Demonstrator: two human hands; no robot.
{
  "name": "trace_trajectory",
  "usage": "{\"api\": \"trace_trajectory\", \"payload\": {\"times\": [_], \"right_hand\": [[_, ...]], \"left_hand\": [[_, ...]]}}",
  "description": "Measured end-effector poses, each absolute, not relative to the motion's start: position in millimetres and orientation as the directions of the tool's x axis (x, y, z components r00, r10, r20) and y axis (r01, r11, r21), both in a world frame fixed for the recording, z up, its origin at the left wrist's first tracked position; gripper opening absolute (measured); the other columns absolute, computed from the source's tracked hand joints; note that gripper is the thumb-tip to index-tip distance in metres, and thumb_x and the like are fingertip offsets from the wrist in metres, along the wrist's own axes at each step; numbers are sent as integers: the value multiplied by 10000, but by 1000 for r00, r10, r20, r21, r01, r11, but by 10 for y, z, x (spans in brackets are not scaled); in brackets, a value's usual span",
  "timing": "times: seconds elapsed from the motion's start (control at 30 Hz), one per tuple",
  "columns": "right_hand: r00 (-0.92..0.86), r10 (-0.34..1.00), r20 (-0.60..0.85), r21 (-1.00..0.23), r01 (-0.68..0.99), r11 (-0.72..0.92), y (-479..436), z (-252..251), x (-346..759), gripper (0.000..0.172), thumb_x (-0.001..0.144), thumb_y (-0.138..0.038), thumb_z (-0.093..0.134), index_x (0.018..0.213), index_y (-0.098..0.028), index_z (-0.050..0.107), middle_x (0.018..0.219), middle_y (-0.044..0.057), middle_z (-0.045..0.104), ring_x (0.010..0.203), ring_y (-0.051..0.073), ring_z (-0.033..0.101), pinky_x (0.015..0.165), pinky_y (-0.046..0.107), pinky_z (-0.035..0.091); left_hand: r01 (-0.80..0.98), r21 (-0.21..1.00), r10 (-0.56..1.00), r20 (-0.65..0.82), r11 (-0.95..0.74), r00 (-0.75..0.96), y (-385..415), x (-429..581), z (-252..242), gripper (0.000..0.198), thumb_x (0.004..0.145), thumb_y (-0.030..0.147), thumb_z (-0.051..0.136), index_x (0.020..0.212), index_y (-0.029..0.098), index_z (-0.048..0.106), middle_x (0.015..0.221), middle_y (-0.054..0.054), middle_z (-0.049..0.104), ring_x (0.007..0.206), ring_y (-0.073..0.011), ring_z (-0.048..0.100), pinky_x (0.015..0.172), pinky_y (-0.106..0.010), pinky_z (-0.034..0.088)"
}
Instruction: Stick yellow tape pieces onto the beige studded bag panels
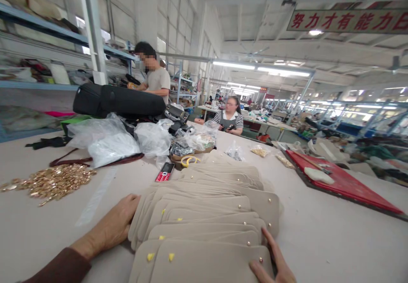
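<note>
Many beige rounded panels lie overlapped in a long fanned row down the middle of the table, with small metal studs near their right ends and yellow marks at the left on the nearer ones. My left hand rests against the left edge of the row, its fingertips partly hidden by the panels. At the near right corner is my right hand, thumb on top of the front panel and a finger along the right edge, thumb and finger spread around that corner.
A pile of gold metal pieces lies left; a red phone, yellow-handled scissors and plastic bags are beyond. A red board lies right. Two people are across the table.
</note>
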State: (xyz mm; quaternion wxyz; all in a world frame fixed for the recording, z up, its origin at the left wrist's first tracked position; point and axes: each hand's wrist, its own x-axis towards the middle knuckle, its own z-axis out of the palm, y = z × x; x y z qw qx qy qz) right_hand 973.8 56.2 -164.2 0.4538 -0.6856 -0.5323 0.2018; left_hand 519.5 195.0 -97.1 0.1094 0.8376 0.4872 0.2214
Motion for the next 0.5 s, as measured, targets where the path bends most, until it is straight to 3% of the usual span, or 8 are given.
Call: {"api": "trace_trajectory", "payload": {"times": [0.1, 0.2, 0.3, 0.37, 0.4, 0.5], "right_hand": [[352, 909, 222, -842, 540, -3, 543, -1658, 9715, 751, 791, -460, 605, 1450, -154, 415, 1495, 122, 475, 1422, 316, 377, 1193, 449, 302], [380, 901, 208, -849, 528, -27, 504, -1595, 9653, 737, 805, -451, 588, 1461, -172, 399, 1508, 117, 458, 1427, 322, 367, 1191, 497, 286], [368, 912, 180, -848, 529, -46, 478, -1518, 9624, 757, 791, -435, 611, 1470, -188, 387, 1513, 113, 451, 1414, 323, 388, 1178, 510, 305], [356, 913, 199, -840, 542, -28, 469, -1518, 9646, 769, 787, -449, 612, 1476, -197, 382, 1509, 112, 457, 1404, 328, 403, 1171, 506, 323], [358, 909, 215, -831, 555, -22, 472, -1542, 9670, 771, 784, -466, 610, 1474, -203, 390, 1495, 112, 474, 1392, 341, 420, 1164, 511, 336], [355, 886, 298, -775, 632, 7, 560, -1700, 9770, 795, 738, -507, 633, 1452, -221, 433, 1382, 127, 585, 1312, 402, 502, 1106, 525, 419]], "left_hand": [[846, 325, 899, 267, -423, 346, 1892, 4987, -999, 401, 859, 389, 495, 1212, 245, 620, 886, -40, 680, 851, -226, 628, 812, -328, 523], [880, 343, 924, 311, -328, 223, 1770, 4781, -988, 380, 851, 504, 456, 1110, 278, 617, 812, 12, 673, 828, -221, 632, 806, -331, 517], [804, 580, 967, 254, -129, -28, 1642, 4707, -950, 437, 814, 602, 432, 1062, 265, 559, 715, 39, 624, 756, -211, 643, 767, -341, 521], [647, 763, 971, 155, -2, -180, 1549, 4789, -925, 546, 771, 663, 437, 1117, 244, 489, 762, 24, 633, 721, -215, 669, 748, -358, 536], [568, 823, 968, 122, 24, -217, 1496, 4870, -919, 602, 746, 680, 444, 1149, 232, 456, 881, -16, 663, 757, -231, 693, 776, -383, 542], [587, 808, 962, 128, 40, -242, 1353, 5214, -937, 602, 833, 613, 327, 1207, 173, 494, 1008, -125, 698, 786, -272, 707, 801, -450, 542]]}}
